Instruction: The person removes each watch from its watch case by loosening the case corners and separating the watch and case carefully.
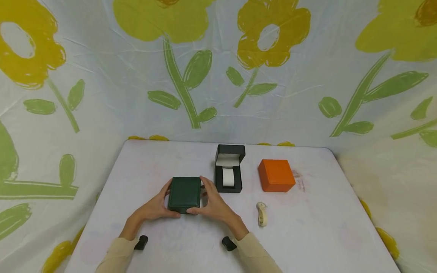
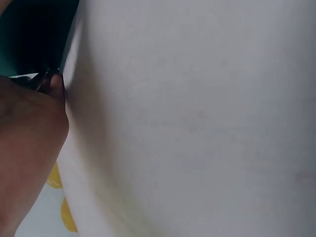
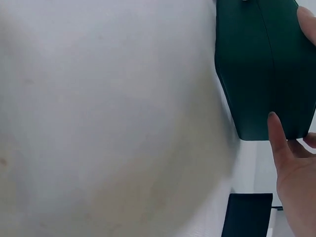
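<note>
A dark green box [image 1: 184, 192] with its lid down sits in front of me, left of the table's middle. My left hand [image 1: 153, 206] grips its left side, thumb at the near edge and fingers behind. On the opposite side my right hand [image 1: 217, 207] holds it, with the thumb across the near front corner and the fingers along the right side. The right wrist view shows the seam down the side of the green box [image 3: 269, 69] and a fingertip [image 3: 274, 121] against it. In the left wrist view, the left hand [image 2: 32, 133] partly hides the box.
Behind my right hand stands an open black watch box [image 1: 218, 182] with a white cushion [image 1: 228, 177] inside. An orange box [image 1: 277, 175], lid down, is farther right. A cream watch [image 1: 262, 214] lies on the white-covered table [image 1: 314, 235]. A flowered cloth [image 1: 290, 113] hangs around it.
</note>
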Demonstrator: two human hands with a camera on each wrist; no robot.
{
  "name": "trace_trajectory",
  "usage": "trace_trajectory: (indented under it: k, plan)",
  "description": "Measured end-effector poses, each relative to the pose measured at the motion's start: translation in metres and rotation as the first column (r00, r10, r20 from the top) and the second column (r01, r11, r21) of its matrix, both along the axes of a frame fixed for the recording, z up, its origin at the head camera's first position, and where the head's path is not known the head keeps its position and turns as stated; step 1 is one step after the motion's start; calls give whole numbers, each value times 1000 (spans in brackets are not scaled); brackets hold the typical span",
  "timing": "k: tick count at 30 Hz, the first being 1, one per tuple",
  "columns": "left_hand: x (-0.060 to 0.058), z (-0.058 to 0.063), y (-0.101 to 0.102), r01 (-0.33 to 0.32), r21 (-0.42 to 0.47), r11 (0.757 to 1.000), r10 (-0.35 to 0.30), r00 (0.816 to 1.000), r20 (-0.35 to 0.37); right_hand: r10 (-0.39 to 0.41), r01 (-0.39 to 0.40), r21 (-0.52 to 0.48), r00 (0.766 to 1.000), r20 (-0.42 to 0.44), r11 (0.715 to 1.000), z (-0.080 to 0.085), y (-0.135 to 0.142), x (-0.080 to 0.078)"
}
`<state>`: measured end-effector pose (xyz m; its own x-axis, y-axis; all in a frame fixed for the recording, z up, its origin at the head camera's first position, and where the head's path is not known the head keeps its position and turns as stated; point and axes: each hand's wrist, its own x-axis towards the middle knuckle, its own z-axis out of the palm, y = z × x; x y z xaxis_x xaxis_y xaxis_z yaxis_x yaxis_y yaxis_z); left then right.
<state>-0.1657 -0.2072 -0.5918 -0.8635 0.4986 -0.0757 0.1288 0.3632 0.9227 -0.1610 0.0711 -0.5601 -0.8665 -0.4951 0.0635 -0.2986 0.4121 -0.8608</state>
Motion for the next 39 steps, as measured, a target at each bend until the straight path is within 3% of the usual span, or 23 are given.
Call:
trace_trajectory:
  k: [6, 17, 39]
  plan:
    - [-3, -1, -3, -6, -31, 1000, 5, 1000, -10, 23, -23, 80, 1000, 3, 997, 4, 1, -4]
    - [-4, -3, -1, 7, 3, 1000, -6, 997, -73, -13, 26, 144, 996, -90, 989, 1, 3, -11]
    - [-4, -9, -4, -15, 14, 1000, 16, 999, -48, -38, 43, 65, 996, -79, 997, 7, 3, -18]
